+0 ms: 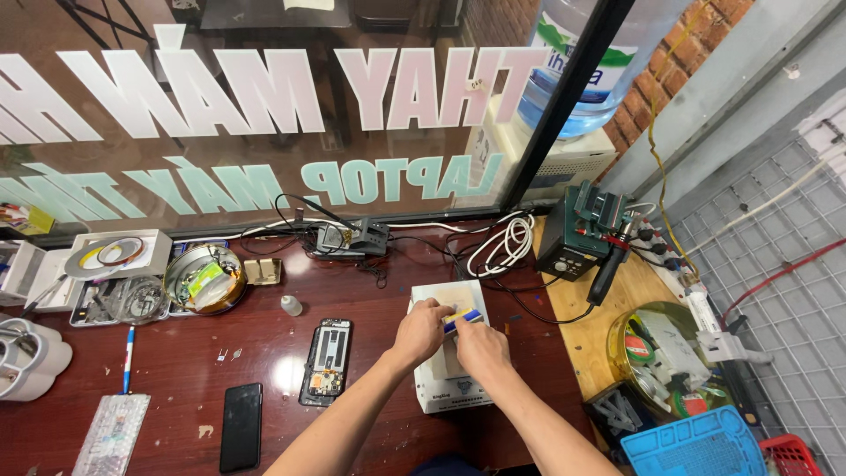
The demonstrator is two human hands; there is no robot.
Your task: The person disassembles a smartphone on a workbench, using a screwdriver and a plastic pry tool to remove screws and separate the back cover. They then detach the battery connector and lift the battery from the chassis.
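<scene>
White box: a white heating-plate unit (449, 348) stands on the dark red desk (264, 353); every place below is given relative to it.
Left hand: the left hand (423, 328) rests on the unit's top, over its left half, fingers curled and pressed down on a flat pale piece (451, 304) lying there.
Right hand: the right hand (480, 345) lies over the unit's right half, just beside the left hand, fingers pinched on a small blue and yellow tool (464, 318).
Tool axis: the tool's long axis runs left to right across the top, slightly tilted, its free end towards the unit's right edge.
Critical relation: the tool sits between the two hands, on the far side of both from the person; the hands are about equally near.
Left of the unit: an opened phone frame (324, 361) lies near; a black phone (241, 427) lies farther left.
Right of the unit: a hot-air station (577, 234) stands beyond the far right corner.
</scene>
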